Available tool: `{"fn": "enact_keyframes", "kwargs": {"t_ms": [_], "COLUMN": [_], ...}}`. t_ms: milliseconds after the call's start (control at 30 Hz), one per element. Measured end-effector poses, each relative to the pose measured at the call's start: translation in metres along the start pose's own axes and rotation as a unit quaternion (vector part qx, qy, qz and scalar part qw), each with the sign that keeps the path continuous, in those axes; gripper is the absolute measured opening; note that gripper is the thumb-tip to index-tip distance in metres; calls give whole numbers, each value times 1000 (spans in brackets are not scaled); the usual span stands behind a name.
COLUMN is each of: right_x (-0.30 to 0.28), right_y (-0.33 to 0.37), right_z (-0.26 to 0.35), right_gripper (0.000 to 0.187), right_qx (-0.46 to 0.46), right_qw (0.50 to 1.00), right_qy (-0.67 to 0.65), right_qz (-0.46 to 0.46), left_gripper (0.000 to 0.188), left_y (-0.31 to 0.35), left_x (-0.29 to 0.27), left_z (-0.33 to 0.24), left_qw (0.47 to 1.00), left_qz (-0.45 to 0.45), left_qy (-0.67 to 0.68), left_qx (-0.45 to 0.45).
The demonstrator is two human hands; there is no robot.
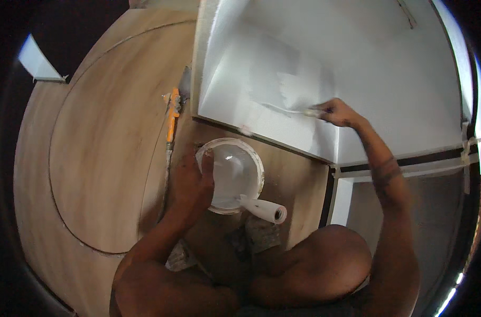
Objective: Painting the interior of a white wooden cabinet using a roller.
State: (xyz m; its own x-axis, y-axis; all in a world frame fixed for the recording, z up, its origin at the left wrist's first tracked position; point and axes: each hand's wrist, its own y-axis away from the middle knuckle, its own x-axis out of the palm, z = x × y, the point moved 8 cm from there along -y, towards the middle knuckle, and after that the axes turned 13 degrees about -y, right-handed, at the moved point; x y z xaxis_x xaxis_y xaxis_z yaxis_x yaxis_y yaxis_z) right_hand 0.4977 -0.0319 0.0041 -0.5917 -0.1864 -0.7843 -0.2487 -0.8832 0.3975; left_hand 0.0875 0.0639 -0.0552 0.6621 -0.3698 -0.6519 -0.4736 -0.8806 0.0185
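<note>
My left hand [194, 177] grips the left rim of a round white bucket [259, 169], its thumb over the edge. Pale, glossy liquid, apparently paint, lies inside. Across the bucket's near rim rests a white tool handle [262, 208] with a hollow end; its other end is inside the bucket. Out to the right, my right hand [336, 112] closes around a slim, pale painting tool [290, 110]. The tool is blurred and seen nearly edge-on, so its exact kind is unclear. Its far end is at the white panel [235, 84], which has greyer, uneven patches.
An orange-handled tool [173, 113] on a hose lies left of the panel, beside a grey blade-like piece [185, 84]. The hose [51, 153] loops over the wood-look floor [103, 127]. A dark-edged white partition [404, 90] rises at right. My bent knee [330, 253] is near the bucket.
</note>
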Motion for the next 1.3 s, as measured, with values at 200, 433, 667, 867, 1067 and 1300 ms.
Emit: {"fn": "enact_keyframes", "kwargs": {"t_ms": [200, 433, 667, 867, 1067, 1300], "right_x": [28, -58, -85, -46, -17, -21], "right_y": [-47, 40, 74, 37, 3, 9], "right_z": [0, -8, -56, -44, 25, -45], "right_gripper": [45, 40, 33, 19, 21, 13], "right_qx": [-18, 63, 247, 170, 179, 239], "right_qw": [1000, 980, 895, 843, 848, 836], "right_qy": [4, 184, 348, 492, 477, 475], "right_qz": [20, 49, 127, 131, 143, 138], "left_gripper": [34, 33, 37, 43, 36, 33], "left_y": [-1, -1, 0, 0, 0, -3], "left_x": [-2, -5, -2, -6, -3, -1], "left_z": [-7, -5, 0, -13, -3, -12], "left_qw": [1000, 999, 999, 998, 998, 998], "left_qz": [-11, -30, -14, 31, 19, 20], "left_qy": [-5, 22, 33, 47, 47, 60], "left_qx": [0, 30, 16, -6, -36, 0]}}
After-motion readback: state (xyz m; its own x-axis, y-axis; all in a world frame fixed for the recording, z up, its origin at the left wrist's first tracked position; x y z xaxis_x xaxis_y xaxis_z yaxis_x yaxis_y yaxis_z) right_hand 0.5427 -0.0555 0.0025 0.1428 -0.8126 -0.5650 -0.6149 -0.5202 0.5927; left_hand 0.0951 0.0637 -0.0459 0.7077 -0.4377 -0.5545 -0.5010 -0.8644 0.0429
